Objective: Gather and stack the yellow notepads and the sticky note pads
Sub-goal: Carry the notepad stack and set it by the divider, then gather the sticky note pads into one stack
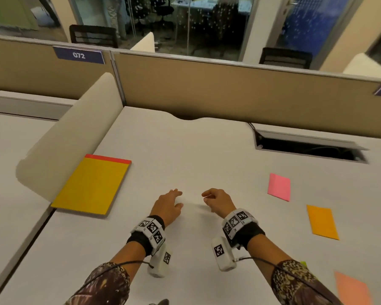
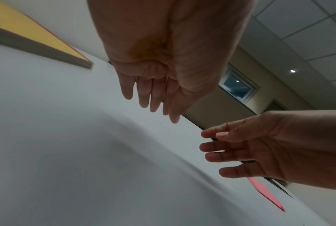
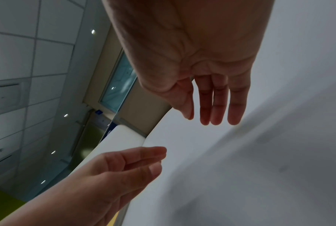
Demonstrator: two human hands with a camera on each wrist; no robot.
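Notepad (image 1: 90, 184), yellow with a red top strip, lies flat on the white counter (image 1: 185, 150) well to the left of the left hand (image 1: 168, 205), hard against the curved side divider (image 1: 75, 133); the pink pad (image 1: 279, 187) lies well to the right of the right hand (image 1: 218, 202), the orange pad (image 1: 322, 222) nearer the person and further right, and a peach pad (image 1: 352, 289) at the lower right corner beside the right sleeve (image 1: 295, 280); both hands hover near each other over bare counter mid-way between notepad and pads, fingers loosely spread, holding nothing; an open cable hatch (image 1: 308, 148) is cut into the counter at the back right, its inside too dark to tell; the left wrist view shows the notepad's thick grey edge, the relaxed palm and the pink pad edge-on beyond the right hand's fingers; the right wrist view shows neither pad, only both hands, the divider and ceiling lights.
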